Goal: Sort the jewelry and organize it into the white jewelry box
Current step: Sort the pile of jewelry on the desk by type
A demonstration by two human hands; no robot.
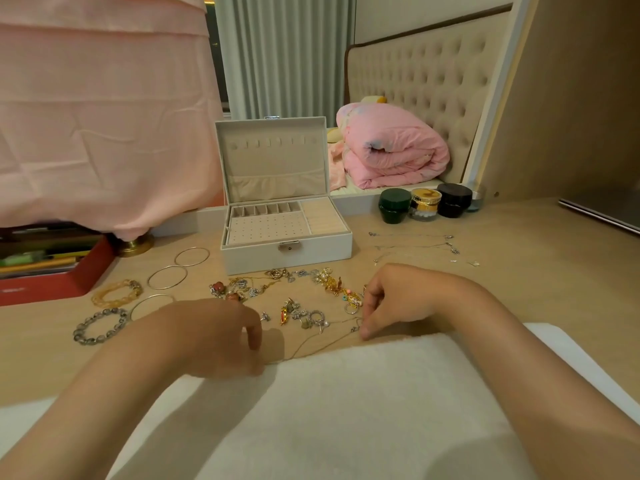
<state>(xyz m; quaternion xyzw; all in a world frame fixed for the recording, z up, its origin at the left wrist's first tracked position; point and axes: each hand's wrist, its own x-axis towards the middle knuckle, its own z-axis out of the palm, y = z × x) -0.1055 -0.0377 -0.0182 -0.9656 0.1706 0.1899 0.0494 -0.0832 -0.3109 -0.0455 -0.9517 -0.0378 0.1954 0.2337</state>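
Note:
The white jewelry box (313,249) stands open at the middle of the desk, lid upright. In front of it lies a jumble of small gold and silver jewelry (304,292). A thin gold chain (320,342) runs along the desk between my hands. My right hand (391,301) pinches the chain's right end with curled fingers. My left hand (221,336) has its fingers bent down at the chain's left end by the towel edge; the fingertips hide the contact. Thin bangles (168,277) and beaded bracelets (100,325) lie at left. Fine silver necklaces (415,245) are laid out at right.
A white towel (346,410) covers the desk's near edge under my forearms. Cosmetic jars (424,202) stand at the back right. A red tray (48,282) with pens sits at far left under a pink cloth (104,116). A mirror behind reflects a bed.

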